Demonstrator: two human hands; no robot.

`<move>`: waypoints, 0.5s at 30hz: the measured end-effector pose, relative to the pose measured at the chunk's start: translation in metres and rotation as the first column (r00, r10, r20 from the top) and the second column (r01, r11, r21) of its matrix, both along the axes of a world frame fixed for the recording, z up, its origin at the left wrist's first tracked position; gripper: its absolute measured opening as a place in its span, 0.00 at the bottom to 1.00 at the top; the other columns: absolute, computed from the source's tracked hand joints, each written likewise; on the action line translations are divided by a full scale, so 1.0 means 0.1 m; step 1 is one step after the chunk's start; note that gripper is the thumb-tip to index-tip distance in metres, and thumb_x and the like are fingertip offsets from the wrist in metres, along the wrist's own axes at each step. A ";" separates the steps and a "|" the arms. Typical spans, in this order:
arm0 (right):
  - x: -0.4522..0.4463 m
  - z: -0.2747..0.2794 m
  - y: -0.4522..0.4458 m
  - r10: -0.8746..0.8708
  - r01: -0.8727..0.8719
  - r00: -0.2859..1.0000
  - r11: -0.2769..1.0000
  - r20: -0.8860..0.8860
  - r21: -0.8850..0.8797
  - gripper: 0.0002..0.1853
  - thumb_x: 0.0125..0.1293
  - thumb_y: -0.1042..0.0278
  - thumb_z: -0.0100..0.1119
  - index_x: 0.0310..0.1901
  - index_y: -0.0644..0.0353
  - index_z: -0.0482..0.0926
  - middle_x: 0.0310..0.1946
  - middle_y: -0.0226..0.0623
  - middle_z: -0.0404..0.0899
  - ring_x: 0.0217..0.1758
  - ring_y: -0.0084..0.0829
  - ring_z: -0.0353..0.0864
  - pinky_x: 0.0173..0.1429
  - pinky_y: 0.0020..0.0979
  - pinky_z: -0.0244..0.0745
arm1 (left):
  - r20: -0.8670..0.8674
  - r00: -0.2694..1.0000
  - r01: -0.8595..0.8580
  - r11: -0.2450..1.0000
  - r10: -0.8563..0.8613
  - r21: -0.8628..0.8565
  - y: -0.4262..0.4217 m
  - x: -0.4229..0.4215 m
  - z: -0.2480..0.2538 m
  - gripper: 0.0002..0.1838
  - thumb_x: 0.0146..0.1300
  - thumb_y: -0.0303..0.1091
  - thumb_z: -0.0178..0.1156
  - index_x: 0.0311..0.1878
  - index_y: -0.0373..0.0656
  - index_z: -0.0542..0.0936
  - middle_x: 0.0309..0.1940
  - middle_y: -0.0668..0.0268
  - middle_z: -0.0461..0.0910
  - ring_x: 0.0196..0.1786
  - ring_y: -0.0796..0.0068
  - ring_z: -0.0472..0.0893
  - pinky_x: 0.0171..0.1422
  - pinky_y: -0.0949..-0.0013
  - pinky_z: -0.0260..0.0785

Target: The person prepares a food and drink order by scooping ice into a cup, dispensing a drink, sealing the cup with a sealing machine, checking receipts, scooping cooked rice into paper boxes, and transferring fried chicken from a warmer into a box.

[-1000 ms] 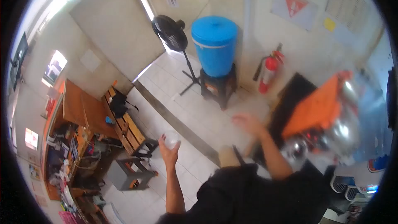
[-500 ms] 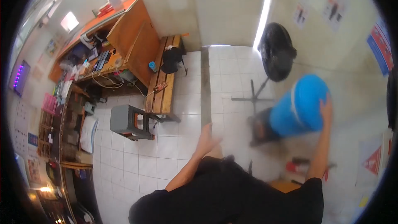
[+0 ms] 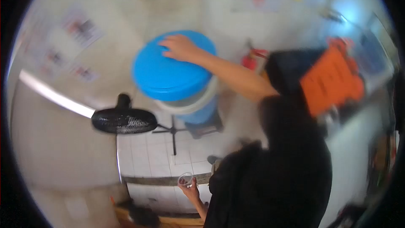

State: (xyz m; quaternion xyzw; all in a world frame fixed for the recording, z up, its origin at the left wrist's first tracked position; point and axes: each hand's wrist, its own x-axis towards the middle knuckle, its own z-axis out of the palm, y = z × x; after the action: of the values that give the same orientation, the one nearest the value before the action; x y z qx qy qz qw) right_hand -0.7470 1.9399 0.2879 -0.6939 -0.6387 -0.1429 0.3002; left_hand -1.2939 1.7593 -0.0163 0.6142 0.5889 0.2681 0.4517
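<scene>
My right hand [image 3: 179,48] is on top of a round blue lid [image 3: 156,76], its fingers bent against it. Under the lid stands a blue drum [image 3: 198,112] with a whitish rim band; a greyish strip shows between lid and band, and I cannot tell whether the lid is raised. Lower down, my left hand [image 3: 192,192] holds a clear plastic cup [image 3: 185,179] by its side, with the fingers wrapped round it. What the cup contains, if anything, cannot be made out.
A black fan [image 3: 124,120] on a cross-footed stand is left of the drum. A red fire extinguisher [image 3: 249,61] stands by the wall. To the right are an orange sheet [image 3: 331,80] and a clear bin [image 3: 371,59]. A wooden bench [image 3: 181,221] shows at the bottom.
The view has swung right and turned toward the drum. My right hand now lies on top of the lid instead of at its edge. The cup in my left hand has become visible.
</scene>
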 end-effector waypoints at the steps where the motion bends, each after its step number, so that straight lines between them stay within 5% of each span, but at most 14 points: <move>1: 0.00 0.32 -0.16 -0.037 0.038 0.998 0.999 -0.046 0.023 0.23 0.63 0.57 0.63 0.58 0.58 0.81 0.53 0.48 0.81 0.57 0.48 0.80 0.61 0.45 0.75 | -0.022 0.998 0.052 0.998 -0.051 0.026 0.15 0.05 -0.01 0.45 0.53 0.40 0.79 0.68 0.36 0.64 0.64 0.47 0.71 0.62 0.51 0.74 0.65 0.54 0.68; 2: 0.05 0.44 -0.34 -0.110 0.111 0.993 0.994 -0.048 0.015 0.23 0.63 0.57 0.63 0.58 0.58 0.81 0.53 0.48 0.81 0.57 0.48 0.80 0.61 0.45 0.75 | -0.010 0.988 0.155 0.988 -0.155 -0.019 0.32 0.20 0.25 0.44 0.54 0.40 0.78 0.69 0.37 0.64 0.63 0.48 0.71 0.61 0.52 0.74 0.64 0.54 0.68; 4: 0.17 0.54 -0.60 -0.166 0.177 0.973 0.983 -0.162 0.055 0.22 0.65 0.60 0.62 0.58 0.60 0.80 0.53 0.48 0.81 0.57 0.48 0.80 0.61 0.44 0.75 | 0.002 0.955 0.298 0.954 -0.298 -0.030 0.64 0.32 -0.01 0.44 0.54 0.40 0.78 0.69 0.36 0.64 0.63 0.47 0.72 0.61 0.52 0.75 0.64 0.54 0.68; 7: 0.41 0.07 -1.34 -0.293 0.347 0.910 0.925 -0.295 0.152 0.21 0.68 0.62 0.60 0.61 0.60 0.78 0.56 0.49 0.80 0.59 0.48 0.79 0.64 0.43 0.74 | 0.074 0.886 0.457 0.889 -0.457 0.024 0.92 0.62 -0.19 0.43 0.54 0.39 0.78 0.69 0.37 0.65 0.62 0.48 0.73 0.60 0.53 0.75 0.64 0.53 0.69; 9: 0.66 -0.09 -2.04 -0.368 0.433 0.885 0.876 -0.286 0.214 0.22 0.68 0.65 0.60 0.62 0.59 0.77 0.61 0.49 0.78 0.62 0.47 0.79 0.65 0.39 0.73 | 0.050 0.866 0.498 0.867 -0.497 -0.028 0.83 0.81 -0.03 0.45 0.54 0.38 0.78 0.70 0.37 0.63 0.64 0.48 0.72 0.63 0.52 0.74 0.65 0.53 0.68; 11: 0.84 -0.34 -2.85 -0.564 0.657 0.728 0.737 -0.390 0.158 0.21 0.68 0.67 0.61 0.62 0.59 0.78 0.59 0.48 0.80 0.61 0.45 0.80 0.63 0.38 0.75 | -0.007 0.882 0.467 0.877 -0.471 -0.110 0.64 0.99 0.08 0.46 0.53 0.38 0.78 0.71 0.38 0.62 0.64 0.48 0.72 0.63 0.53 0.74 0.65 0.50 0.68; 15: 1.37 -0.52 -3.62 -0.703 0.801 0.579 0.586 -0.414 0.125 0.20 0.67 0.71 0.62 0.60 0.64 0.79 0.56 0.49 0.82 0.58 0.42 0.83 0.61 0.36 0.77 | 0.133 0.916 0.396 0.905 -0.378 -0.158 0.79 1.24 -0.12 0.44 0.55 0.32 0.76 0.72 0.41 0.61 0.66 0.52 0.69 0.62 0.55 0.74 0.64 0.47 0.68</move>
State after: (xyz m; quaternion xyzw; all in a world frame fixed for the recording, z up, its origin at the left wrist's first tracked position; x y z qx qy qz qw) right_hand -0.6103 1.5782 0.2360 -0.8597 -0.1909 -0.2376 0.4099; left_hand -1.1696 1.8384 -0.0280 0.6609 0.4542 0.1484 0.5787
